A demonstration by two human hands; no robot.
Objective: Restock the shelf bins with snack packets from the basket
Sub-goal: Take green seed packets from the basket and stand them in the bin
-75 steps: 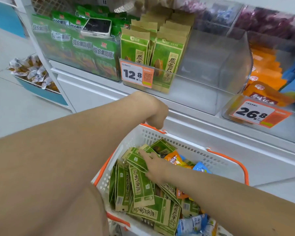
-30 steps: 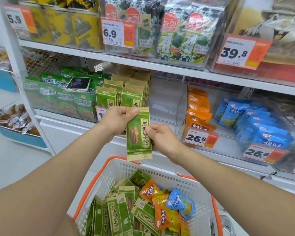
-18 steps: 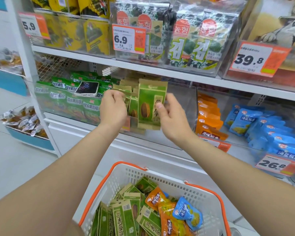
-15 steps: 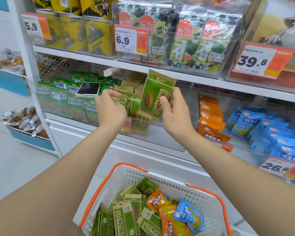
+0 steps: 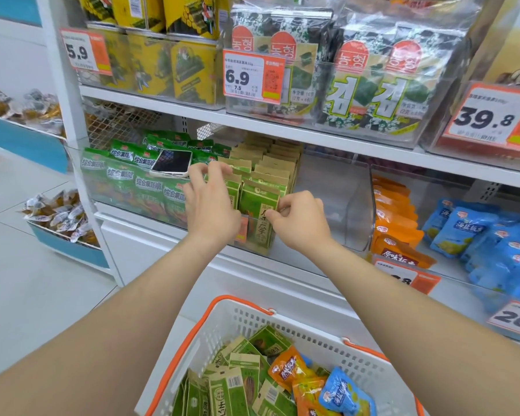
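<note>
You are standing the green seed packet (image 5: 260,217) upright at the front of the clear shelf bin (image 5: 336,205), so its face shows like the row behind, while more packets are waiting in the basket (image 5: 285,325) below. Your right hand (image 5: 297,220) is pinching the packet's edge to steady it, and your left hand (image 5: 210,202), fingers curled over the neighbouring packet tops, is holding them back to make room.

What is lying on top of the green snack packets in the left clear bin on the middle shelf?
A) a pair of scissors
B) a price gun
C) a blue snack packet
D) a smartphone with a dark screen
D: a white-edged smartphone with a dark screen lies flat on the green snack packets in the left clear plastic bin, just left of the left hand.
</note>
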